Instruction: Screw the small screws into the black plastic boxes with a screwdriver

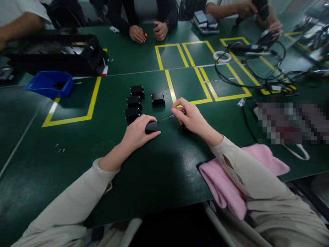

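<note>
My left hand [140,132] grips a small black box-shaped part [151,127] on the green table, thumb in front and fingers behind. My right hand [189,116] is closed round the handle of a screwdriver [166,118]. Its thin shaft points left, and the tip meets the right end of the black part. Whether a screw sits under the tip is too small to tell. Just beyond my left hand stand several similar black parts [134,102] in a column, with silvery screw heads at their ends. One more black part [158,99] stands to their right.
A blue bin [51,84] and black trays [61,55] stand at the left. Several loose screws [60,150] lie front left. A pink cloth [223,181] lies under my right forearm. Cables [246,82] coil at the right. Across the table, a co-worker's hands [148,32] rest near yellow tape.
</note>
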`<state>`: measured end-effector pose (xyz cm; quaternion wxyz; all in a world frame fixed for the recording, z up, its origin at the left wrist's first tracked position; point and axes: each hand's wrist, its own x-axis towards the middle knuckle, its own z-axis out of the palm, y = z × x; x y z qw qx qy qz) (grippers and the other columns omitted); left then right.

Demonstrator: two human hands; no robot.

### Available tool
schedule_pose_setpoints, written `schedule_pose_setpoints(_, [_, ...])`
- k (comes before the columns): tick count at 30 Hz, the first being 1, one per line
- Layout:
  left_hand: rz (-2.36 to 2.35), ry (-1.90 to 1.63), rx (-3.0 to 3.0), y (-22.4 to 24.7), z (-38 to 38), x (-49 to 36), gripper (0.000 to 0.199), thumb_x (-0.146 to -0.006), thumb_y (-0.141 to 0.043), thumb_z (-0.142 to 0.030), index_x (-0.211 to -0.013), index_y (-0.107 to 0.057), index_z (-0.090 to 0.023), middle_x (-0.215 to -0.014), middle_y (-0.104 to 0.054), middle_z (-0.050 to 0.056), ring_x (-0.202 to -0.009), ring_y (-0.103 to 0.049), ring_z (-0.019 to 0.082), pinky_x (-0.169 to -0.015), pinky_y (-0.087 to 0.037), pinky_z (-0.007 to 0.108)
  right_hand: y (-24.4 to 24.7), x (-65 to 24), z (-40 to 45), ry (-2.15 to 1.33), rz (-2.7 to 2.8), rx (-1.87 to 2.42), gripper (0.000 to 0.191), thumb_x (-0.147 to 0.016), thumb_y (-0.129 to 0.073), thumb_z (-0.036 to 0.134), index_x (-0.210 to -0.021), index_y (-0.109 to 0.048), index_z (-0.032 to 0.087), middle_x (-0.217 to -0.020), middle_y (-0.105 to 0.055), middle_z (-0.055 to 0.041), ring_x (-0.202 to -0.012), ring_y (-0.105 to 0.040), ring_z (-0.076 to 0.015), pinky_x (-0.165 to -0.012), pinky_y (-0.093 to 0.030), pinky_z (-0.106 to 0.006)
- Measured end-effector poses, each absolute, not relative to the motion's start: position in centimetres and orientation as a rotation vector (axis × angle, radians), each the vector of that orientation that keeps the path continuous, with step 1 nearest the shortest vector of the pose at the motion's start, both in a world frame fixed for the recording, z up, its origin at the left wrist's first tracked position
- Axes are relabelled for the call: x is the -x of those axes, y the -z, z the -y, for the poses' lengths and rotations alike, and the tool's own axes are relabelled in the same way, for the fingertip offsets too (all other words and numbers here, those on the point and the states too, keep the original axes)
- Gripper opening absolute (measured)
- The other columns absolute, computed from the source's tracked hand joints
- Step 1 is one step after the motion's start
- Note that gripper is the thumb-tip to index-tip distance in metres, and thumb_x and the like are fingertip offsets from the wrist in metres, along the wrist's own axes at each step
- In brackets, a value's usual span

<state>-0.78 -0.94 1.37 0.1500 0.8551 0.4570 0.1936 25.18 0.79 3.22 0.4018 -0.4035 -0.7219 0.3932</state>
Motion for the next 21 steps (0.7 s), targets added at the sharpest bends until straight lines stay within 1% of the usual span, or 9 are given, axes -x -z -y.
schedule_pose_setpoints(3, [-1.311, -0.542, -2.462, -1.45, 0.94, 0.77, 0.035, -0.096, -0.07, -0.048, -0.118, -0.061, -0.023, -0.116, -0.069, 0.01, -0.11, -0.067, 0.031, -0.096, -0.055, 0.045, -3.15, -25.22, -0.82, -0.957, 1.829, 1.0, 0.007, -0.101, -0.056, 0.023, -0.102, -0.049, 0.024, -0.066, -0.047, 0.0075, -0.054, -0.046, -0.0124, -0.058, -0.036, -0.029])
schedule_pose_setpoints(6, [-1.315, -0.536, -2.461, -1.49, 0.92, 0.75, 0.035, -0.095, -0.071, -0.048, -0.118, -0.062, -0.022, -0.116, -0.069, 0.01, -0.11, -0.067, 0.032, -0.095, -0.055, 0.046, -3.13, -25.24, -0.86, -0.914, 1.833, 0.994, 0.014, -0.096, -0.058, 0.018, -0.106, -0.049, 0.024, -0.068, -0.046, 0.0074, -0.059, -0.047, -0.013, -0.061, -0.037, -0.029])
schedule_pose_setpoints(9, [-1.317, -0.544, -2.456, -1.47, 0.91, 0.74, 0.035, -0.095, -0.072, -0.048, -0.117, -0.062, -0.023, -0.116, -0.069, 0.01, -0.11, -0.067, 0.032, -0.095, -0.055, 0.045, -3.18, -25.22, -0.84, -0.932, 1.83, 1.004, 0.009, -0.1, -0.058, 0.025, -0.102, -0.049, 0.024, -0.067, -0.047, 0.0071, -0.058, -0.047, -0.0127, -0.06, -0.036, -0.028])
schedule_pose_setpoints(12, [-1.315, -0.55, -2.461, -1.44, 0.93, 0.74, 0.035, -0.095, -0.071, -0.049, -0.117, -0.062, -0.023, -0.116, -0.069, 0.01, -0.109, -0.067, 0.031, -0.096, -0.055, 0.045, -3.26, -25.23, -0.82, -0.975, 1.835, 1.005, 0.012, -0.104, -0.055, 0.032, -0.098, -0.049, 0.024, -0.063, -0.048, 0.0075, -0.054, -0.046, -0.0119, -0.058, -0.034, -0.029])
schedule_pose_setpoints(15, [-1.307, -0.544, -2.467, -1.46, 0.95, 0.73, 0.036, -0.096, -0.07, -0.049, -0.118, -0.062, -0.021, -0.116, -0.069, 0.011, -0.109, -0.067, 0.032, -0.095, -0.055, 0.046, -3.3, -25.26, -0.85, -0.937, 1.844, 0.99, 0.008, -0.101, -0.057, 0.023, -0.103, -0.049, 0.023, -0.066, -0.047, 0.0079, -0.056, -0.046, -0.0118, -0.06, -0.036, -0.028])
schedule_pose_setpoints(17, [-1.306, -0.539, -2.466, -1.48, 0.95, 0.72, 0.036, -0.096, -0.07, -0.048, -0.118, -0.062, -0.021, -0.116, -0.069, 0.011, -0.109, -0.067, 0.032, -0.095, -0.054, 0.046, -3.26, -25.26, -0.88, -0.9, 1.846, 0.981, 0.014, -0.097, -0.059, 0.018, -0.106, -0.049, 0.023, -0.069, -0.046, 0.0077, -0.06, -0.048, -0.0122, -0.062, -0.037, -0.028])
schedule_pose_setpoints(19, [-1.313, -0.538, -2.461, -1.47, 0.95, 0.71, 0.036, -0.095, -0.07, -0.048, -0.117, -0.063, -0.021, -0.116, -0.069, 0.011, -0.109, -0.067, 0.032, -0.095, -0.054, 0.046, -3.19, -25.23, -0.89, -0.898, 1.842, 0.974, 0.014, -0.098, -0.059, 0.019, -0.106, -0.049, 0.023, -0.069, -0.046, 0.0077, -0.06, -0.048, -0.0124, -0.062, -0.037, -0.028])
schedule_pose_setpoints(21, [-1.316, -0.546, -2.453, -1.44, 0.94, 0.7, 0.036, -0.094, -0.071, -0.048, -0.117, -0.063, -0.021, -0.116, -0.069, 0.01, -0.109, -0.067, 0.032, -0.095, -0.054, 0.046, -3.1, -25.19, -0.88, -0.939, 1.835, 0.978, 0.009, -0.102, -0.058, 0.026, -0.103, -0.049, 0.023, -0.066, -0.047, 0.0079, -0.056, -0.047, -0.0119, -0.059, -0.035, -0.028])
